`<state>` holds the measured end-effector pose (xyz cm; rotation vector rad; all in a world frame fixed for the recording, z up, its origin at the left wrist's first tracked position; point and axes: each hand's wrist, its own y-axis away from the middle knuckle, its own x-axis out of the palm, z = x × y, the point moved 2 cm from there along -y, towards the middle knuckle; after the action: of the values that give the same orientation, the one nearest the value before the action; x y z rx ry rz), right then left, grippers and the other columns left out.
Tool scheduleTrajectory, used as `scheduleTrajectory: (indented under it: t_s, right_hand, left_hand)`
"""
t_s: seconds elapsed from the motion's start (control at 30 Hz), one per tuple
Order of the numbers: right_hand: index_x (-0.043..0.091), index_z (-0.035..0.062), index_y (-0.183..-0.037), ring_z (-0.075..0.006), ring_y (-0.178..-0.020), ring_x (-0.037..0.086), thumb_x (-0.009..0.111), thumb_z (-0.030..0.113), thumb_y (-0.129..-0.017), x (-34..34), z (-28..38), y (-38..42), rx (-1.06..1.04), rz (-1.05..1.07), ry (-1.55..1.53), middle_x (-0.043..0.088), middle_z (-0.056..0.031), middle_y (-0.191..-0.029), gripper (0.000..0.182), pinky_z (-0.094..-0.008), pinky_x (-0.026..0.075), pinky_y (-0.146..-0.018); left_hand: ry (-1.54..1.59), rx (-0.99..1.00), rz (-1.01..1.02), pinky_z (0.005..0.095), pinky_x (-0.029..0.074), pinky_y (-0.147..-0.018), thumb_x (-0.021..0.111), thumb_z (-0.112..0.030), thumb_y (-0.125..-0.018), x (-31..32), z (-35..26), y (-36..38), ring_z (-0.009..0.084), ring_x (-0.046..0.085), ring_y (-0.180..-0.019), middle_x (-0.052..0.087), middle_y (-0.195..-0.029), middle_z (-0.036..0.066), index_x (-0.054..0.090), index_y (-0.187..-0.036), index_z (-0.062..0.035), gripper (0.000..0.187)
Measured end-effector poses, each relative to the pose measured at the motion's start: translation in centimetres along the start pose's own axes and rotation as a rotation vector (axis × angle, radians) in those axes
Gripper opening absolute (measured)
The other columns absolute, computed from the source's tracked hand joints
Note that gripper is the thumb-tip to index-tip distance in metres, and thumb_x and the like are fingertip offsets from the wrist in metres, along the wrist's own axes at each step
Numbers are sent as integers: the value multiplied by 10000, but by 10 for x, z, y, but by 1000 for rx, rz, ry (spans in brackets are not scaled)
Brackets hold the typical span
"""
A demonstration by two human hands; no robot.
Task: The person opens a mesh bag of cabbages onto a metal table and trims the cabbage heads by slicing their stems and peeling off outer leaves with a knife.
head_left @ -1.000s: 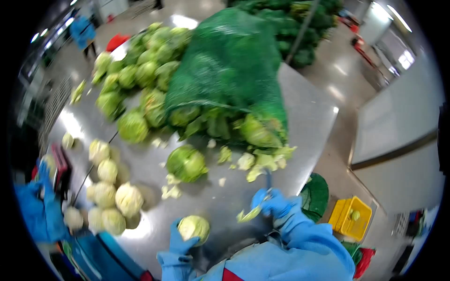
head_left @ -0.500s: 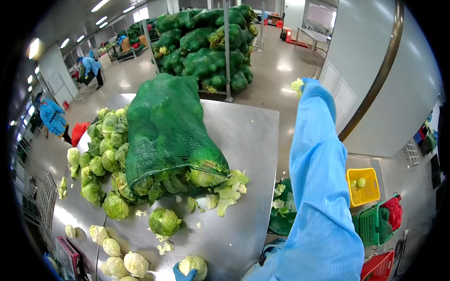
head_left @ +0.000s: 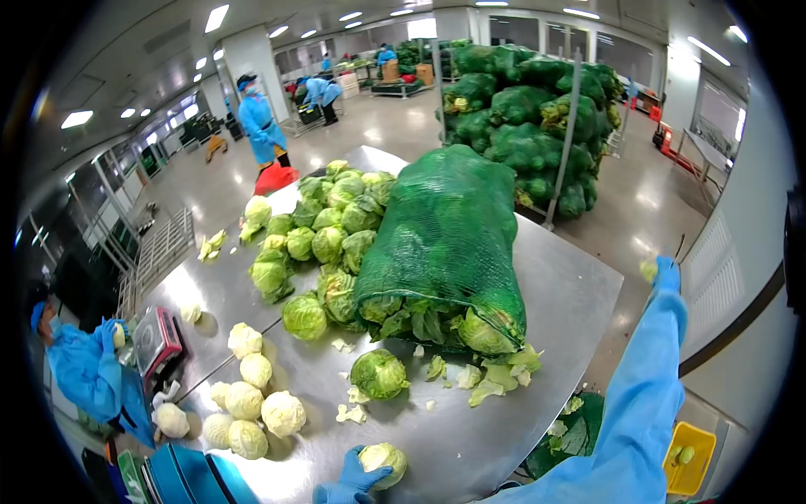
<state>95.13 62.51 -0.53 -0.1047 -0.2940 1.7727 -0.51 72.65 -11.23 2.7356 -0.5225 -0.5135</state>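
My left hand (head_left: 357, 477), in a blue glove, is closed around a pale cabbage (head_left: 384, 465) at the table's near edge. At the right, my right hand (head_left: 667, 274) is stretched far out beyond the table, beside a small piece of cabbage leaf (head_left: 648, 269); its fingers are too small to make out. A green cabbage (head_left: 379, 375) lies on the steel table (head_left: 554, 336) ahead of my left hand. Behind it, a green mesh bag (head_left: 445, 227) lies with its mouth open and cabbages inside. Loose leaves (head_left: 504, 375) lie by the mouth.
Green cabbages (head_left: 327, 244) are heaped left of the bag, with pale trimmed ones (head_left: 243, 400) nearer. A co-worker (head_left: 92, 370) stands at the left by a scale (head_left: 158, 343). Stacked full bags (head_left: 529, 126) stand behind. A yellow basket (head_left: 692, 458) is at lower right.
The view has turned left, so the table and bag appear further right and a co-worker shows at the left. My right arm appears lower and further right. My left hand still holds the cabbage.
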Motion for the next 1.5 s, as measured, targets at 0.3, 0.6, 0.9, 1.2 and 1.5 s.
scheduleTrajectory:
  t_s: [0.3,0.6,0.9,1.2,1.5]
  right_hand:
    - [570,66,-1271,-9,-455,404,549,160,-940,138,154,363,190,489,35,666,-27,-878,344,-177,338,-390]
    - [619,95,-1225,-40,-663,547,608,177,-928,195,109,616,678,1353,201,670,-17,-915,308,-196,415,-577]
    - [447,96,-1380,-217,-930,632,743,512,-754,217,94,718,550,1685,397,647,-142,-1091,807,-332,494,-846]
    - [467,88,-1377,-118,-861,598,755,357,-801,201,95,720,653,1591,150,666,-71,-1026,698,-286,497,-800]
    - [645,90,-1193,-22,-573,450,677,170,-872,224,121,661,795,1361,91,562,42,-682,333,-177,392,-541]
  left_hand:
    - [-68,59,-70,402,434,-1008,921,-368,-544,8,-28,19,296,527,-1156,535,-1238,185,420,-1320,22,1002]
    - [89,-108,-168,388,389,-1044,931,-269,-536,15,-24,44,275,445,-1245,412,-1332,211,148,-1418,46,1221]
    - [948,-308,-3,476,390,-1039,754,-446,-746,9,-23,70,313,413,-1297,372,-1433,149,230,-1450,-84,949]
    - [1561,-454,-64,578,286,-1107,704,-474,-788,61,-17,74,375,356,-1333,356,-1451,164,240,-1466,-107,899]
    - [1270,43,233,520,387,-1057,841,-296,-637,31,-70,43,372,446,-1267,425,-1399,162,288,-1438,-95,994]
